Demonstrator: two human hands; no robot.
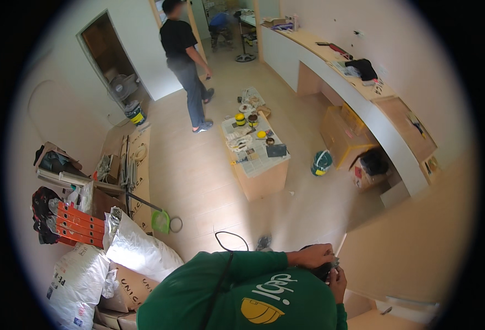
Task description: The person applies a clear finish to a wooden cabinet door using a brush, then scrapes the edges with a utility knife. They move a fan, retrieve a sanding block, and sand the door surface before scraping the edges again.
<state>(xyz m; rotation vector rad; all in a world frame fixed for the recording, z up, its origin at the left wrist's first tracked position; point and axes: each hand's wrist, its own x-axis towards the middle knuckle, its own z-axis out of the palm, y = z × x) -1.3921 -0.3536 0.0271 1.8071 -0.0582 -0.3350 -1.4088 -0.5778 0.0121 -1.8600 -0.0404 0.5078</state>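
Observation:
Both my hands are close together at the lower right, in front of my green sleeves. My left hand (pixel 315 256) reaches across from the left with its fingers curled over a dark object (pixel 323 270). From below, my right hand (pixel 338 282) meets it, fingers bent in against the same spot. A small light-grey piece (pixel 335 263) shows between the fingertips. The kind of the dark object cannot be made out, as my hands cover much of it.
Paint cans and rags lie on a newspaper-covered low table (pixel 262 165). A green bucket (pixel 321 163) stands beside it. White sacks (pixel 143 247) and an orange ladder (pixel 80 224) crowd the left. A person (pixel 181 55) stands beyond. A long counter (pixel 363 88) curves along the right.

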